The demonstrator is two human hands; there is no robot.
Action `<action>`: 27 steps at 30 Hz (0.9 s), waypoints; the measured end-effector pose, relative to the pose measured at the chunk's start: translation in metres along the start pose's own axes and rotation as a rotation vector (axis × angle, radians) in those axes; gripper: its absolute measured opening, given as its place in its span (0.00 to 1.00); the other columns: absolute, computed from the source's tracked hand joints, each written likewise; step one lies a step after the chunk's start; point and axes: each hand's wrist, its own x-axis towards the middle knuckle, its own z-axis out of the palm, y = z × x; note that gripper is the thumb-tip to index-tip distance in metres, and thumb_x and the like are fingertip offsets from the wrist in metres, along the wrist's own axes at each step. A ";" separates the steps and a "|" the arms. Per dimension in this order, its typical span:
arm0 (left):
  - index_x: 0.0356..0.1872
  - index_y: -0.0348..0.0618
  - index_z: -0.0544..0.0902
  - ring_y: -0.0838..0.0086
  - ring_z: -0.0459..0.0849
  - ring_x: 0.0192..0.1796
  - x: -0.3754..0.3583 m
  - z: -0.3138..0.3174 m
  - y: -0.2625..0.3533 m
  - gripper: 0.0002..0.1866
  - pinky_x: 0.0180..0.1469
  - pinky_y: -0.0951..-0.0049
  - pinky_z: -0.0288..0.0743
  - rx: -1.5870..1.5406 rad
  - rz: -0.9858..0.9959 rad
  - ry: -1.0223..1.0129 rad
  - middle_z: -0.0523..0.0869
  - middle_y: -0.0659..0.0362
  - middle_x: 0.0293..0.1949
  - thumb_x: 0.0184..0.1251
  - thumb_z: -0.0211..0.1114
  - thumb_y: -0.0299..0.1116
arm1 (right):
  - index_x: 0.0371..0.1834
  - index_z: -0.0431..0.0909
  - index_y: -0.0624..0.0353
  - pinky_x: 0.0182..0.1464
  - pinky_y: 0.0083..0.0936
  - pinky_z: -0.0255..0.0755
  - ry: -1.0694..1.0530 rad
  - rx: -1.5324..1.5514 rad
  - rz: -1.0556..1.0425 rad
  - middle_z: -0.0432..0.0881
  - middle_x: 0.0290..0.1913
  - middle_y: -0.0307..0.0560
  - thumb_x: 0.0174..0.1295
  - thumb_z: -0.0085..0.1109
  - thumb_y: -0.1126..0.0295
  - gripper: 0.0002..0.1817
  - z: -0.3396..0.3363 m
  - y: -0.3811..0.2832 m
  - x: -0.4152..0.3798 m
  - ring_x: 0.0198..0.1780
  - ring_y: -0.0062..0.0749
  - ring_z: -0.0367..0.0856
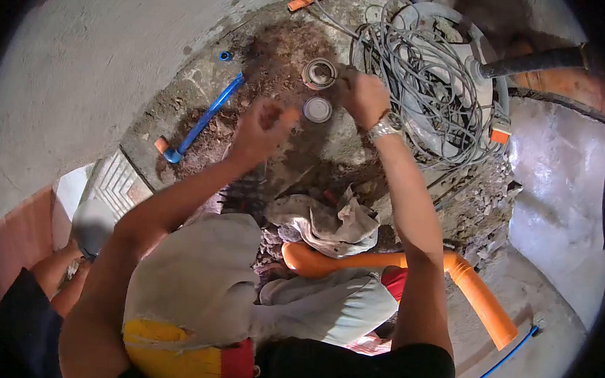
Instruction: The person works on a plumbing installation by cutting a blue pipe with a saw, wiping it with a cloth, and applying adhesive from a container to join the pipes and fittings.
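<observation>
Rough concrete floor (97,55) with dirt: right hand (363,96) touches a round fitting (319,73).

Dull metal ring (319,73), rough concrete (83,61)

Two round fittings sit between the hands: the ring fitting (319,73) just behind the cap (317,109). Cable tangle (418,72) lies right of them, hammer (200,121) left, bent pipe (408,270) nearest, under the right arm.
</observation>
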 end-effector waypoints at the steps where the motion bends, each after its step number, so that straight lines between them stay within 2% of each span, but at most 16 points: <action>1: 0.51 0.40 0.79 0.81 0.81 0.38 -0.017 0.011 -0.019 0.20 0.41 0.74 0.77 -0.048 0.023 -0.018 0.86 0.61 0.39 0.65 0.74 0.39 | 0.48 0.87 0.45 0.43 0.49 0.79 0.000 -0.006 -0.005 0.86 0.37 0.60 0.62 0.60 0.60 0.14 0.005 0.001 0.002 0.41 0.59 0.85; 2: 0.50 0.41 0.79 0.83 0.79 0.33 -0.030 0.019 -0.034 0.19 0.36 0.74 0.75 -0.094 0.046 -0.036 0.85 0.62 0.35 0.64 0.75 0.40 | 0.42 0.87 0.49 0.41 0.51 0.79 -0.005 -0.033 -0.025 0.86 0.34 0.61 0.62 0.61 0.61 0.11 0.010 0.001 0.004 0.39 0.61 0.85; 3: 0.50 0.41 0.79 0.83 0.79 0.33 -0.041 0.019 -0.036 0.19 0.36 0.74 0.75 -0.097 0.050 -0.031 0.85 0.62 0.35 0.64 0.75 0.40 | 0.37 0.86 0.53 0.39 0.53 0.80 -0.009 -0.059 -0.045 0.85 0.31 0.62 0.61 0.61 0.61 0.09 0.011 0.001 0.007 0.36 0.63 0.85; 5: 0.50 0.43 0.79 0.82 0.78 0.30 -0.053 0.014 -0.040 0.19 0.34 0.74 0.74 0.066 0.166 -0.139 0.84 0.62 0.33 0.62 0.74 0.37 | 0.38 0.86 0.53 0.40 0.51 0.80 -0.026 -0.035 -0.046 0.86 0.32 0.61 0.58 0.64 0.62 0.10 -0.002 0.000 0.001 0.37 0.62 0.85; 9: 0.50 0.43 0.80 0.81 0.78 0.29 -0.052 0.011 -0.042 0.19 0.34 0.73 0.74 0.038 0.107 -0.135 0.83 0.61 0.31 0.61 0.74 0.36 | 0.36 0.85 0.52 0.44 0.48 0.79 -0.066 0.094 -0.006 0.86 0.34 0.57 0.53 0.67 0.67 0.08 -0.025 0.002 -0.011 0.41 0.58 0.85; 11: 0.54 0.41 0.78 0.77 0.83 0.38 -0.046 0.009 -0.043 0.21 0.42 0.72 0.78 0.102 0.053 -0.218 0.87 0.58 0.41 0.62 0.73 0.33 | 0.35 0.85 0.51 0.42 0.48 0.78 -0.011 0.170 0.052 0.86 0.33 0.55 0.52 0.66 0.68 0.07 -0.019 0.011 -0.010 0.40 0.58 0.85; 12: 0.54 0.41 0.78 0.77 0.83 0.38 -0.045 0.009 -0.041 0.21 0.42 0.72 0.78 0.100 0.056 -0.212 0.87 0.58 0.41 0.62 0.73 0.33 | 0.34 0.85 0.55 0.40 0.46 0.77 0.116 0.336 -0.017 0.85 0.33 0.58 0.56 0.64 0.68 0.06 -0.016 0.007 -0.006 0.38 0.57 0.85; 15: 0.53 0.41 0.79 0.78 0.84 0.37 -0.044 0.007 -0.033 0.21 0.42 0.72 0.79 0.167 0.010 -0.273 0.87 0.58 0.39 0.62 0.73 0.34 | 0.34 0.85 0.59 0.39 0.45 0.76 0.223 0.453 0.034 0.84 0.32 0.61 0.60 0.60 0.65 0.09 -0.010 -0.011 0.016 0.37 0.59 0.84; 16: 0.53 0.41 0.79 0.78 0.84 0.38 -0.045 0.005 -0.030 0.20 0.42 0.72 0.79 0.201 0.006 -0.264 0.87 0.58 0.39 0.62 0.74 0.35 | 0.34 0.84 0.62 0.39 0.46 0.75 0.250 0.444 0.013 0.82 0.31 0.63 0.64 0.57 0.62 0.13 -0.010 -0.021 0.024 0.35 0.61 0.83; 17: 0.52 0.41 0.80 0.79 0.85 0.38 -0.045 0.005 -0.028 0.20 0.42 0.72 0.79 0.235 0.001 -0.254 0.87 0.57 0.39 0.62 0.74 0.35 | 0.34 0.84 0.62 0.39 0.46 0.75 0.250 0.445 0.012 0.82 0.31 0.63 0.64 0.57 0.62 0.13 -0.008 -0.034 0.034 0.35 0.61 0.83; 19: 0.53 0.41 0.80 0.79 0.84 0.38 -0.046 0.005 -0.030 0.20 0.41 0.72 0.79 0.178 0.017 -0.234 0.87 0.58 0.39 0.62 0.73 0.35 | 0.32 0.83 0.61 0.39 0.48 0.74 0.416 0.470 -0.013 0.82 0.30 0.64 0.65 0.56 0.61 0.15 0.002 -0.050 0.054 0.35 0.64 0.82; 21: 0.53 0.41 0.79 0.79 0.84 0.38 -0.046 0.008 -0.036 0.20 0.41 0.72 0.79 0.125 0.034 -0.211 0.87 0.58 0.39 0.63 0.73 0.35 | 0.31 0.83 0.61 0.39 0.49 0.74 0.429 0.445 -0.008 0.82 0.31 0.64 0.65 0.56 0.61 0.14 0.008 -0.057 0.074 0.36 0.64 0.82; 23: 0.51 0.44 0.80 0.78 0.77 0.28 -0.047 0.011 -0.044 0.19 0.33 0.71 0.74 -0.014 0.071 -0.132 0.82 0.60 0.29 0.61 0.74 0.37 | 0.31 0.83 0.61 0.40 0.49 0.74 0.441 0.419 -0.001 0.82 0.31 0.64 0.65 0.56 0.62 0.14 0.014 -0.059 0.080 0.36 0.65 0.82; 27: 0.51 0.43 0.80 0.79 0.78 0.29 -0.045 0.007 -0.046 0.19 0.34 0.72 0.74 0.002 0.059 -0.137 0.83 0.59 0.31 0.62 0.74 0.37 | 0.33 0.84 0.59 0.40 0.52 0.75 0.461 0.407 -0.042 0.83 0.32 0.64 0.64 0.59 0.63 0.11 0.017 -0.060 0.074 0.37 0.64 0.82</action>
